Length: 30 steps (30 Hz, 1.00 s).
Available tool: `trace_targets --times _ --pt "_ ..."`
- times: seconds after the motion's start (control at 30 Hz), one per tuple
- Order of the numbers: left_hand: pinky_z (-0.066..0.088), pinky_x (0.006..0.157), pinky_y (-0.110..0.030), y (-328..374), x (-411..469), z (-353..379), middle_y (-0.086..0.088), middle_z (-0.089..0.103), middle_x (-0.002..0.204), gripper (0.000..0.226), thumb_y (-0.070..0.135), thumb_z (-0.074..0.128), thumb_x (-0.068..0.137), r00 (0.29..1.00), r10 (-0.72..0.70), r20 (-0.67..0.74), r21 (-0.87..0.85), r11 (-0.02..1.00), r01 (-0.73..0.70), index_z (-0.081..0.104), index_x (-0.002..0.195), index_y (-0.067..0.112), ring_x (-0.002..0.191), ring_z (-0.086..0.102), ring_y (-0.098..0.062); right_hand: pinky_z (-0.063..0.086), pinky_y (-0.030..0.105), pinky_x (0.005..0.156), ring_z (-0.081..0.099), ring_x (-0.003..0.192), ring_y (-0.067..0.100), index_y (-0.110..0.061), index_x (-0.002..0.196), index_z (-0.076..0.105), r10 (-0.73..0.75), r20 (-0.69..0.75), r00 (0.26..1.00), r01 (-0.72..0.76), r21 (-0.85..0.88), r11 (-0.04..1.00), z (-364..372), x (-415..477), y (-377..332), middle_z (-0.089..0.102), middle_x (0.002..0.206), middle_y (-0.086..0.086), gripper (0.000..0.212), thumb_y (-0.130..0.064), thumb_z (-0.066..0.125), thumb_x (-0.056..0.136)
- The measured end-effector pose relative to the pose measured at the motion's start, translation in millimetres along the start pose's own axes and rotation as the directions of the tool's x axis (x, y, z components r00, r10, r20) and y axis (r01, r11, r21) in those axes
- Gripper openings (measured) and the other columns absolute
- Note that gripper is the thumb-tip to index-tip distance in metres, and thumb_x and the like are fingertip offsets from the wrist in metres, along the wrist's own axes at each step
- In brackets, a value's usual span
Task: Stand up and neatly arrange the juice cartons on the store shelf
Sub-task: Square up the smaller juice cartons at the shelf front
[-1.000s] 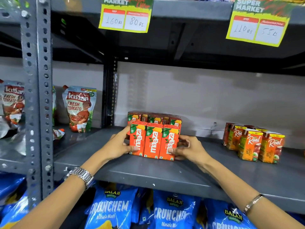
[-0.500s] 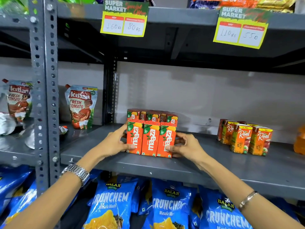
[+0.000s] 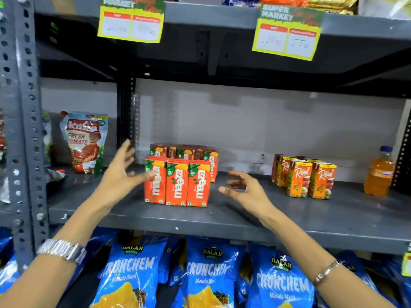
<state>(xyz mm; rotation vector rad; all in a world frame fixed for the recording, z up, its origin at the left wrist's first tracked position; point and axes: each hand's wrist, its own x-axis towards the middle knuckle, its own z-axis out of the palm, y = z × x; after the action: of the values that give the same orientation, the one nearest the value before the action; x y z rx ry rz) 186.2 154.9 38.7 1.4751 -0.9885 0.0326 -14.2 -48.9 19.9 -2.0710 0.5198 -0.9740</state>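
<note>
Orange juice cartons [image 3: 176,182] with white lettering and green leaf corners on my grey shelf [image 3: 244,218], orange-and-green apple cartons [image 3: 308,181] further right, blue chip bags [image 3: 209,274] with white print below, yellow price tags [image 3: 131,21] edged green above, red-and-white tomato pouch [image 3: 84,142]

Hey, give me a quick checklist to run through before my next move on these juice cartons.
1. Front row of three orange Maaza cartons upright, flush, labels forward: ok.
2. Back row of Maaza cartons straight: cannot tell, mostly hidden.
3. Left hand free: ok, open, though a fingertip overlaps the left carton and contact is unclear.
4. Right hand free: ok, open, apart from the cartons.
5. Orange Real apple juice cartons tidy: not ok, staggered and angled.
6. Grey metal shelf space between the two groups: ok.
</note>
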Motion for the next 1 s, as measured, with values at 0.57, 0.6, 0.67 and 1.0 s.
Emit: trace_targets --times 0.57,0.6,0.67,1.0 --pt "0.034 0.108 -0.036 71 31 336 -0.01 0.044 0.139 0.083 0.005 0.073 0.074 0.921 -0.025 0.388 -0.007 1.0 0.031 0.026 0.142 0.017 0.129 0.04 -0.024 0.043 0.049 0.1 0.052 0.117 0.033 -0.005 0.124 0.042 0.244 -0.354 0.903 -0.308 -0.136 0.942 -248 17 127 0.054 0.125 0.02 0.055 -0.013 0.07 0.077" --pt "0.033 0.107 -0.035 69 33 346 -0.011 0.043 0.141 0.083 0.006 0.072 0.075 0.922 -0.035 0.387 0.041 0.999 0.021 0.025 0.142 0.017 0.129 0.039 -0.026 0.043 0.05 0.099 0.052 0.117 0.033 -0.004 0.126 0.04 0.266 -0.305 0.914 -0.312 -0.113 0.943 -249 21 132 0.051 0.127 0.021 0.057 -0.012 0.07 0.078" --pt "0.033 0.101 -0.032 68 37 364 -0.011 0.043 0.141 0.084 0.006 0.072 0.075 0.923 -0.04 0.382 0.08 0.997 0.011 0.024 0.143 0.017 0.129 0.039 -0.025 0.045 0.049 0.098 0.051 0.119 0.033 -0.005 0.132 0.038 0.299 -0.225 0.927 -0.319 -0.057 0.946 -253 29 140 0.048 0.13 0.021 0.061 -0.011 0.068 0.079" --pt "0.042 0.101 -0.045 62 45 386 -0.009 0.047 0.138 0.066 0.009 0.062 0.085 0.857 -0.154 0.492 0.083 0.988 0.13 0.029 0.141 0.02 0.124 0.047 -0.026 0.05 0.027 0.074 0.057 0.101 0.02 -0.011 0.123 0.045 0.295 0.053 0.954 -0.297 0.038 0.954 -244 47 143 0.06 0.102 0.001 0.043 -0.006 0.061 0.084"
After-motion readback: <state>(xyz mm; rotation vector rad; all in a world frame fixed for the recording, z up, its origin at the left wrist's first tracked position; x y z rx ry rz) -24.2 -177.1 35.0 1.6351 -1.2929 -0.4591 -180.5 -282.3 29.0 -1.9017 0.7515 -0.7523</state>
